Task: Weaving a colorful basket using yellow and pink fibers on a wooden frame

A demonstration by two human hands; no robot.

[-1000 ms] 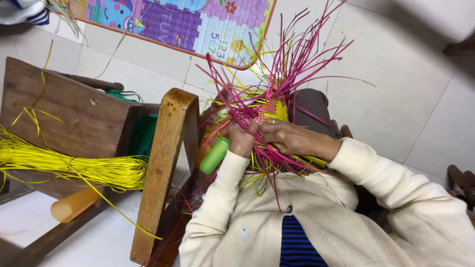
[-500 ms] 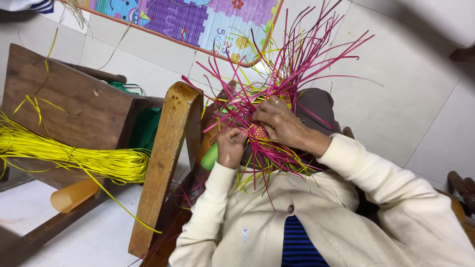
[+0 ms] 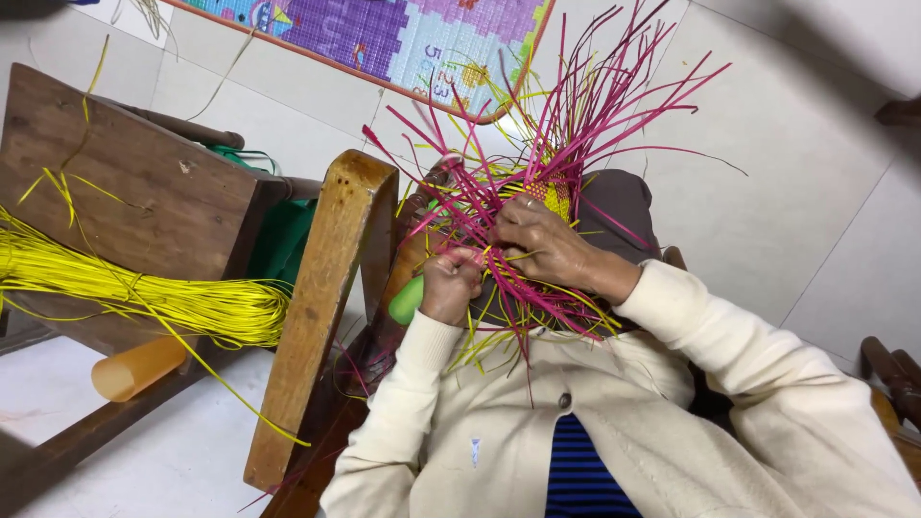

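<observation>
White floor tiles and a wooden chair [image 3: 321, 317] frame the work. Since a second ago, the left hand [image 3: 451, 285] has closed tighter around pink strips [image 3: 537, 182] and a green handle [image 3: 407, 300]; the right hand [image 3: 542, 240] now presses flat above it, pinning the weave [image 3: 547, 197]. Yellow strips [image 3: 144, 293] lie well left.

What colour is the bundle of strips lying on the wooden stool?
Bright yellow bundle of strips, clearest in the head view.
</observation>
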